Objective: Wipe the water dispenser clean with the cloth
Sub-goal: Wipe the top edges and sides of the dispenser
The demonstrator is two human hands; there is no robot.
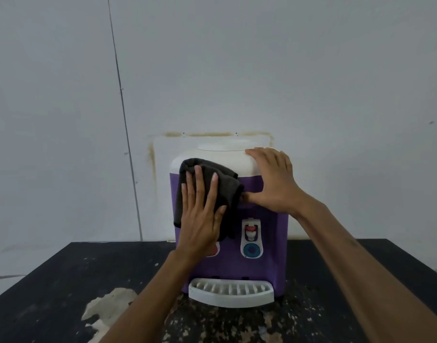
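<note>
A purple water dispenser (262, 256) with a white top stands on a black table, facing me. A dark grey cloth (219, 179) lies flat against its upper front left. My left hand (201, 216) presses the cloth to the dispenser with straight, spread fingers. My right hand (274, 180) rests open on the dispenser's upper right, fingers over the white top's edge and thumb lying along the purple front, touching the cloth's right edge. A tap with a red lever and a blue ring (252, 238) shows on the front; a second tap is mostly hidden behind my left wrist.
A white drip tray (231, 292) juts out at the dispenser's base. The black table (51, 280) is worn, with a pale chipped patch (111, 308) at the front left. A grey wall rises close behind the dispenser, with a thin cable (124, 120) running down it.
</note>
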